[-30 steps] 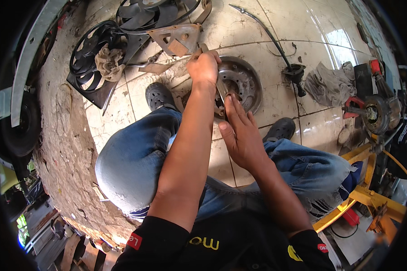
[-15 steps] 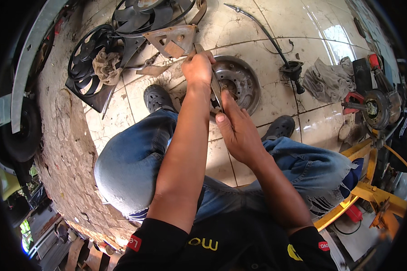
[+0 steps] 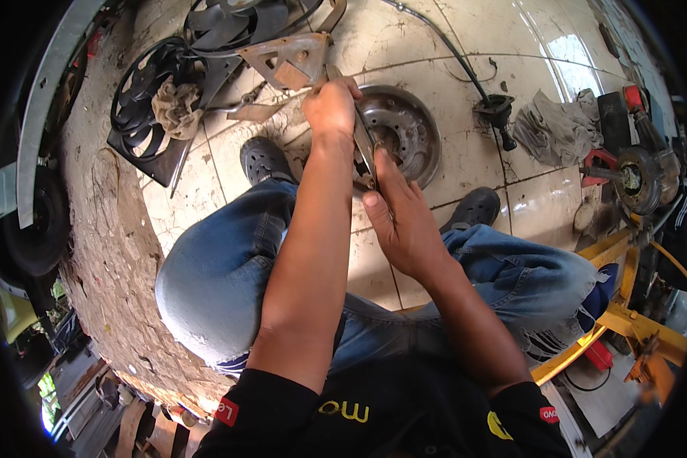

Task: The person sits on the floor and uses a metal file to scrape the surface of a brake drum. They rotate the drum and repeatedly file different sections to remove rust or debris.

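Observation:
A long, narrow metal piece (image 3: 366, 145) slants between my hands, its exact kind unclear. My left hand (image 3: 331, 111) is closed round its upper part, and a tip sticks out beyond the knuckles. At the lower end is my right hand (image 3: 404, 217), fingers stretched along the metal and thumb set apart; its other fingers are partly hidden. Beneath the piece a round steel disc with holes, like a wheel or drum part (image 3: 420, 141), lies on the tiles. My left hand and the metal cover its left side.
My shoes (image 3: 266, 160) stand either side of the disc. Fan assemblies (image 3: 141, 107), a crumpled rag (image 3: 177, 109) and a triangular metal bracket (image 3: 286, 61) lie at upper left. Rightward are a lever with a black base (image 3: 496, 114), a grey cloth (image 3: 553, 130) and a yellow frame (image 3: 649, 332).
The view has shifted slightly, so floor things sit a little higher. Both hands keep nearly the same hold on the metal piece.

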The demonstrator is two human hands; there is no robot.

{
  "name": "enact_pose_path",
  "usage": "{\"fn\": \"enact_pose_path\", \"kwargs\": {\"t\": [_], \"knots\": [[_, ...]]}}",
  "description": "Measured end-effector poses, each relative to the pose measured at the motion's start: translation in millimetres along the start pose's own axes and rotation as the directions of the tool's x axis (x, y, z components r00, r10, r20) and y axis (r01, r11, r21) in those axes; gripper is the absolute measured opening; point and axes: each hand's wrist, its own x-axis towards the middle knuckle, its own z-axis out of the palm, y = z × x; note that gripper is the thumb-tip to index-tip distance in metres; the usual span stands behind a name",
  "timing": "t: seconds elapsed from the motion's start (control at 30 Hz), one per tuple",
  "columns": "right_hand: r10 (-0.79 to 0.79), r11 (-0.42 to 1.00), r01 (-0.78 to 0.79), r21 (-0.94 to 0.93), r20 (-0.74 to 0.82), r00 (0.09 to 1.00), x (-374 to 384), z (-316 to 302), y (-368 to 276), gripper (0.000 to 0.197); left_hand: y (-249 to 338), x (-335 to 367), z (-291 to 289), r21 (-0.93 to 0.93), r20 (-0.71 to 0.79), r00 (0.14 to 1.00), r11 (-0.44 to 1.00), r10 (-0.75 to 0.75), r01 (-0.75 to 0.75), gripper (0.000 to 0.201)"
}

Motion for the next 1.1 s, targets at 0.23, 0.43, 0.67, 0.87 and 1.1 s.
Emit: {"fn": "enact_pose_path", "kwargs": {"t": [0.23, 0.43, 0.67, 0.87, 1.1], "knots": [[0.0, 1.0, 0.0, 0.031, -0.004, 1.0, 2.8, -0.6, 1.3, 0.064, -5.0, 5.1, -1.9, 0.049, -0.018, 1.0, 0.999, 0.013, -0.012, 0.019], [0.034, 0.999, -0.034, 0.02, 0.012, 0.999, 14.5, -4.9, 0.9, 0.066, -1.3, 5.4, 0.6, 0.027, -0.035, 0.999, 0.999, -0.015, 0.016, 0.015], [0.04, 0.999, -0.041, 0.006, 0.009, 0.999, -4.3, -4.3, -0.1, 0.068, -3.1, 3.2, 0.7, 0.075, -0.013, 1.0, 0.997, -0.014, 0.015, 0.021], [0.046, 0.999, -0.046, 0.022, 0.029, 0.999, 3.8, -7.0, 0.9, 0.068, -4.9, 4.6, 0.8, 0.02, -0.004, 1.0, 1.0, 0.012, -0.012, 0.021], [0.016, 1.0, -0.015, -0.024, 0.032, 0.999, 2.7, -5.0, 5.2, 0.067, -2.2, 7.7, 1.9, 0.067, -0.01, 0.998, 0.995, -0.067, 0.067, 0.021]]}}
